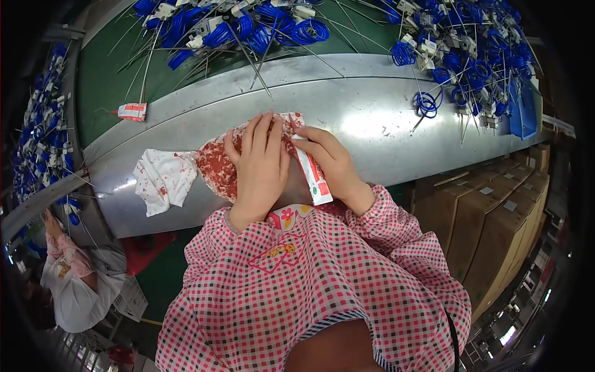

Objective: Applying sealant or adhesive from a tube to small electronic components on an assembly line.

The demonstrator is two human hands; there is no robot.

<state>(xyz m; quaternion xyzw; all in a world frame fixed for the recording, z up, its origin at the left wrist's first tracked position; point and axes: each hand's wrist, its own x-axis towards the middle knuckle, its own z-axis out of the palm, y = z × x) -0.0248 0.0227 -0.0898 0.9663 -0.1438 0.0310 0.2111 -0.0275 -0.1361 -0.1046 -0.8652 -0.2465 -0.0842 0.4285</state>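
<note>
Left hand (260, 164) lies flat, fingers spread, on red-stained white rag (186, 170) at frame centre on metal bench (372, 118). Right hand (331, 164), at its 3 o'clock, pinches red-white tube (313, 177). Blue wire coils (458, 56) at 1 o'clock.

- Bright, even overhead light; soft glare on the curved grey metal worktop (372, 105) toward its right end.
- Faint shadows only, close beneath the hands.
- Strong fisheye bending of straight edges, with black vignette in all corners.
- Sharp centre, softer and dimmer at the rim.
</note>
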